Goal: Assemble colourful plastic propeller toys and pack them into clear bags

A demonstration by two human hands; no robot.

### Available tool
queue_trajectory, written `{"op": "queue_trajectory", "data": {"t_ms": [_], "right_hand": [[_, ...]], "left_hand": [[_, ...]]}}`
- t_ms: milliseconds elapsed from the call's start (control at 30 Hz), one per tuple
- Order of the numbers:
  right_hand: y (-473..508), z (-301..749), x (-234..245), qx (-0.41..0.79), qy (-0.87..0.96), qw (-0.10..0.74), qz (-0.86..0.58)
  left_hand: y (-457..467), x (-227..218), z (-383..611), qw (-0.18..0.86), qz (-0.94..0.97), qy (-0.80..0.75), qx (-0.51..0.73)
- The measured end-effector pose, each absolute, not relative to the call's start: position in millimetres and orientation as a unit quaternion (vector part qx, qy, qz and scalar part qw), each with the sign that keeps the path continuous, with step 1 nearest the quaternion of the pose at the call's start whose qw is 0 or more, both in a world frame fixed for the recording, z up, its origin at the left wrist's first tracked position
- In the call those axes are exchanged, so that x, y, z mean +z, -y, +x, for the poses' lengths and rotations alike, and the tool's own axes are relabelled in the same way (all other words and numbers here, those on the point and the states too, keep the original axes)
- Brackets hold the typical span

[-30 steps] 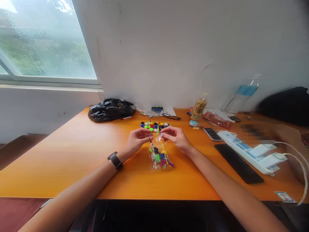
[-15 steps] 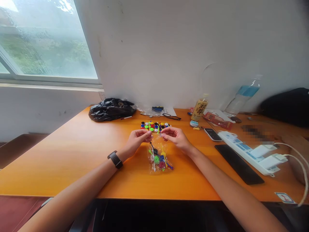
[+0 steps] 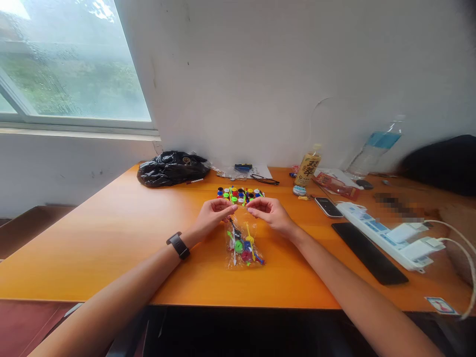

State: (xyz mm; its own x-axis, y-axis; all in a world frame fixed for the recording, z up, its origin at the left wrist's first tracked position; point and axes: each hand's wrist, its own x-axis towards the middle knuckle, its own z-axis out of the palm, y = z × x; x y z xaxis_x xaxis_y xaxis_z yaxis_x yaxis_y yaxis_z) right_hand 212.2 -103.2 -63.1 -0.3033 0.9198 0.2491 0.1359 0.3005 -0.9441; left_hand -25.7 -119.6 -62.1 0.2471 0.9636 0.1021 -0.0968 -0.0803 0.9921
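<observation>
A clear plastic bag (image 3: 243, 250) with several small coloured plastic pieces inside hangs from my fingers above the table's near half. Black, white, green, yellow, blue and dark red pieces show through it, some long with arrow-like tips. My left hand (image 3: 217, 212) pinches the bag's top edge on the left, and a dark watch is on that wrist. At the right of the same edge my right hand (image 3: 267, 210) pinches with thumb and forefinger. Just beyond both hands lies a cluster of colourful plastic pieces (image 3: 238, 193), partly hidden by the fingers.
A black plastic bag (image 3: 171, 168) lies at the back left, glasses (image 3: 265, 179) behind the cluster. On the right are a drink bottle (image 3: 308, 167), a phone (image 3: 328, 207), a white power strip (image 3: 379, 235) with cables and a black flat slab (image 3: 368, 253).
My left hand has shifted slightly right and my right hand slightly left, so their fingertips are closer together. The clear bag has swung a little left.
</observation>
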Motion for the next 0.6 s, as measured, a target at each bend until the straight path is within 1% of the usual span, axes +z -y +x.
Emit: {"op": "queue_trajectory", "data": {"t_ms": [167, 333, 433, 600], "right_hand": [[104.1, 211.4, -61.4, 0.451, 0.66, 0.456, -0.39], [105.3, 210.1, -65.3, 0.438, 0.685, 0.439, -0.382], [104.6, 208.9, -67.1, 0.422, 0.683, 0.452, -0.39], [102.1, 210.0, -63.8, 0.444, 0.657, 0.472, -0.386]], "left_hand": [[118.9, -64.9, -26.3, 0.548, 0.569, -0.377, 0.483], [121.2, -62.6, -25.1, 0.52, 0.595, -0.384, 0.477], [121.1, -61.9, -25.4, 0.527, 0.597, -0.373, 0.476], [114.3, -64.5, -30.4, 0.548, 0.584, -0.36, 0.478]]}}
